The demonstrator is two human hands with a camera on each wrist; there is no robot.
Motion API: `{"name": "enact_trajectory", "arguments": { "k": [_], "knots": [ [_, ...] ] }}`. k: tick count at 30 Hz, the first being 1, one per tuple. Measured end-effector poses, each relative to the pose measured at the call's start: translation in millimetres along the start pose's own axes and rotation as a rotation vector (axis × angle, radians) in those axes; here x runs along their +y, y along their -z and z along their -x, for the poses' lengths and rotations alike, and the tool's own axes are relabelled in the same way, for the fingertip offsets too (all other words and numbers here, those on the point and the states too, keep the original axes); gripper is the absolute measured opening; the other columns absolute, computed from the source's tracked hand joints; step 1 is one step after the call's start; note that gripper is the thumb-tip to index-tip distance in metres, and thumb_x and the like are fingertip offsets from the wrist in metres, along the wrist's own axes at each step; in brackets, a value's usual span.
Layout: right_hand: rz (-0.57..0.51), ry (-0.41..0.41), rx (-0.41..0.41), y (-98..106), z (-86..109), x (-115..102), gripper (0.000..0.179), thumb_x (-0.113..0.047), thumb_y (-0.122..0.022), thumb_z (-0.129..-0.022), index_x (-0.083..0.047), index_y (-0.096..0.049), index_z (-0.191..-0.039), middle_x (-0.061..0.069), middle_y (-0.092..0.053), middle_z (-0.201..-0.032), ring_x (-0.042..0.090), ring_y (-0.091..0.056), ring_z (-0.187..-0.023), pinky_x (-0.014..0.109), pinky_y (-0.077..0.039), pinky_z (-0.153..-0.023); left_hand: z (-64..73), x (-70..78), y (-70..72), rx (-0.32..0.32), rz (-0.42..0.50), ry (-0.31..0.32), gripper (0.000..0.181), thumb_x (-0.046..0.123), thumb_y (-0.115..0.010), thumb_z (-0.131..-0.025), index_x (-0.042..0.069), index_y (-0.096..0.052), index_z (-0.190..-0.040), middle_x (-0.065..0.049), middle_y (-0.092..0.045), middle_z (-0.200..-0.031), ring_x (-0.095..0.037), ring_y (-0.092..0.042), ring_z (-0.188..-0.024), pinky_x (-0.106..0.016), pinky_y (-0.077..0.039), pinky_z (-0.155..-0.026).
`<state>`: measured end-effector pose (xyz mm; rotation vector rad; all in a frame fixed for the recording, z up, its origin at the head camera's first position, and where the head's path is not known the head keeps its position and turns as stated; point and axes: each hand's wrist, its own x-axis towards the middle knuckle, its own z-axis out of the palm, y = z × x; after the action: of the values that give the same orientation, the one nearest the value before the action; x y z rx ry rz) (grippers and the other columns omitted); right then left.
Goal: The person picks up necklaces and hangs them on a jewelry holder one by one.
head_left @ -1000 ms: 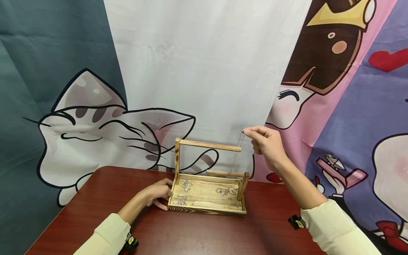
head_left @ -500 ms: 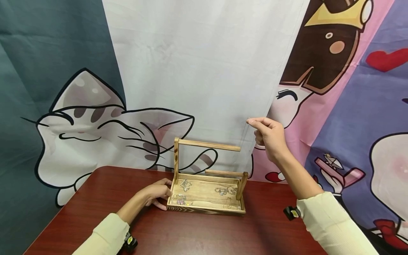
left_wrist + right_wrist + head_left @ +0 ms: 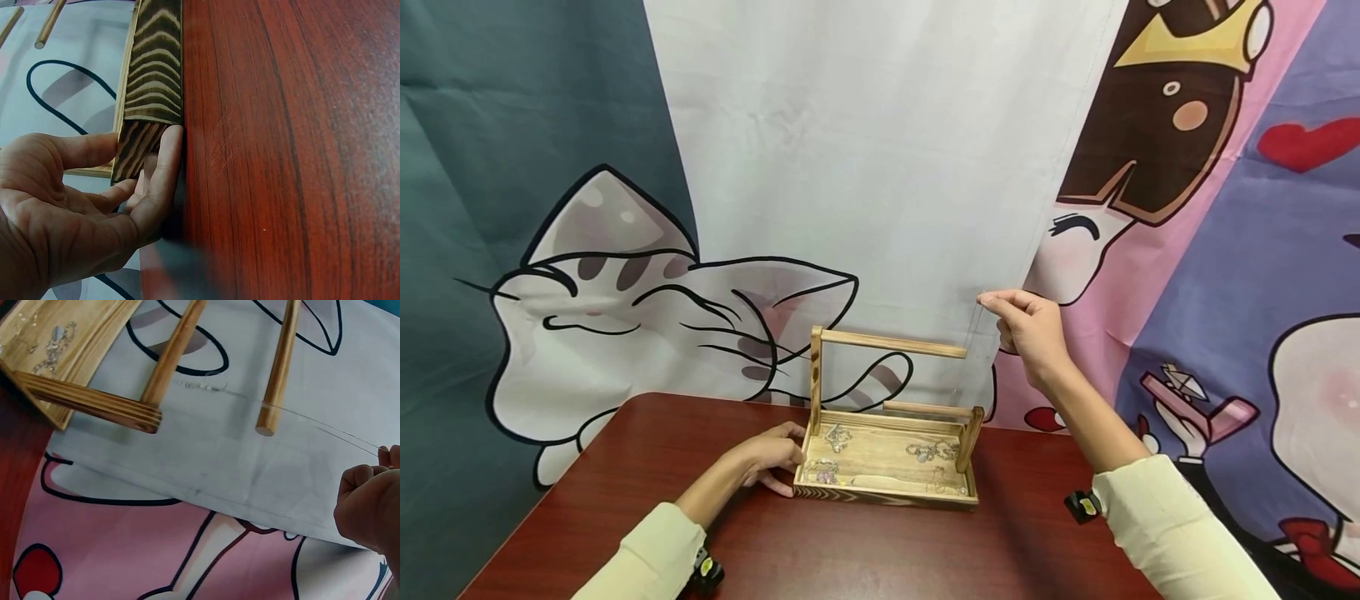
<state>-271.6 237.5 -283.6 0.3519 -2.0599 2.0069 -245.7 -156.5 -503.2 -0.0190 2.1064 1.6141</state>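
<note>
A wooden jewelry stand (image 3: pixel 887 502) with a shallow tray base and two horizontal bars sits on the table. My left hand (image 3: pixel 769 457) grips the tray's left end; in the left wrist view its fingers (image 3: pixel 165 156) span the striped end panel. Up at the right, my right hand (image 3: pixel 1033 337) pinches a thin necklace (image 3: pixel 973 329) between thumb and fingertips. The chain hangs in two fine strands just past the free end of the upper bar (image 3: pixel 895 342). In the right wrist view a small silvery pendant (image 3: pixel 203 385) dangles between the upper bar and the lower bar (image 3: pixel 178 347).
Several pieces of jewelry lie in the tray: a silver chain (image 3: pixel 932 451) at right, a silvery piece (image 3: pixel 837 437) at back left and a pinkish one (image 3: pixel 826 475) at front left. The reddish-brown table (image 3: pixel 850 550) meets a printed cloth backdrop (image 3: pixel 880 167) behind.
My right hand rose with the necklace, then came down a little, ending slightly higher and further right than a second ago. The left hand and the jewelry stand stay in place.
</note>
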Motion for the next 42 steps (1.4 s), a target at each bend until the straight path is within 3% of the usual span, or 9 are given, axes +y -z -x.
{"name": "enact_trajectory", "arguments": {
  "k": [9, 18, 25, 31, 37, 42],
  "knots": [
    [0.089, -0.033, 0.021, 3.8, 3.6, 19.6, 0.018, -0.017, -0.074, -0.11, -0.024, -0.086, -0.098, -0.01, -0.058, -0.063, 0.002, -0.033, -0.047, 0.018, -0.028, -0.048, -0.7, -2.2, 0.6, 0.005, 0.008, 0.004, 0.061, -0.001, -0.061, -0.096, -0.001, -0.045, -0.154, -0.022, -0.076, -0.112, -0.029, -0.075, -0.101, -0.044, -0.071, -0.068],
    [0.119, -0.096, 0.022, 6.1, 6.0, 40.3, 0.013, -0.021, -0.075, -0.11, -0.018, -0.087, -0.104, -0.014, -0.071, -0.084, 0.002, -0.032, -0.05, 0.019, -0.031, -0.05, -0.2, -0.5, 0.6, 0.008, 0.008, 0.007, 0.061, 0.0, -0.061, -0.096, -0.002, -0.044, -0.154, -0.022, -0.076, -0.111, -0.028, -0.076, -0.1, -0.043, -0.071, -0.067],
    [0.134, -0.123, 0.018, 5.2, 7.9, 49.4, 0.019, -0.023, -0.075, -0.11, -0.007, -0.084, -0.114, -0.011, -0.057, -0.066, 0.003, -0.033, -0.049, 0.021, -0.03, -0.05, 0.0, 1.2, -0.4, 0.008, 0.006, 0.014, 0.062, -0.001, -0.062, -0.096, -0.001, -0.044, -0.155, -0.022, -0.076, -0.111, -0.028, -0.076, -0.1, -0.044, -0.071, -0.067],
    [0.126, -0.132, 0.007, 1.4, 9.4, 51.7, 0.02, -0.023, -0.074, -0.111, -0.006, -0.085, -0.116, -0.011, -0.057, -0.071, 0.003, -0.033, -0.05, 0.02, -0.03, -0.05, -0.5, -0.2, -0.4, 0.01, 0.011, 0.011, 0.061, -0.001, -0.062, -0.095, -0.001, -0.045, -0.154, -0.022, -0.076, -0.112, -0.029, -0.076, -0.1, -0.044, -0.071, -0.067],
    [0.12, -0.142, -0.001, -5.0, 10.4, 55.2, 0.016, -0.022, -0.075, -0.11, -0.011, -0.086, -0.111, -0.014, -0.067, -0.079, 0.003, -0.035, -0.05, 0.019, -0.032, -0.051, -1.0, -1.2, -0.4, 0.011, 0.009, 0.015, 0.061, -0.001, -0.062, -0.095, -0.001, -0.045, -0.154, -0.022, -0.076, -0.111, -0.029, -0.076, -0.1, -0.043, -0.071, -0.066],
    [0.114, -0.145, -0.007, -12.1, 10.6, 58.7, 0.02, -0.022, -0.075, -0.11, -0.005, -0.084, -0.116, -0.012, -0.057, -0.065, 0.002, -0.032, -0.048, 0.019, -0.028, -0.049, -0.3, -1.2, -0.7, 0.014, 0.009, 0.015, 0.061, -0.001, -0.062, -0.095, -0.001, -0.045, -0.154, -0.022, -0.076, -0.111, -0.029, -0.076, -0.1, -0.043, -0.071, -0.066]
  ]
}}
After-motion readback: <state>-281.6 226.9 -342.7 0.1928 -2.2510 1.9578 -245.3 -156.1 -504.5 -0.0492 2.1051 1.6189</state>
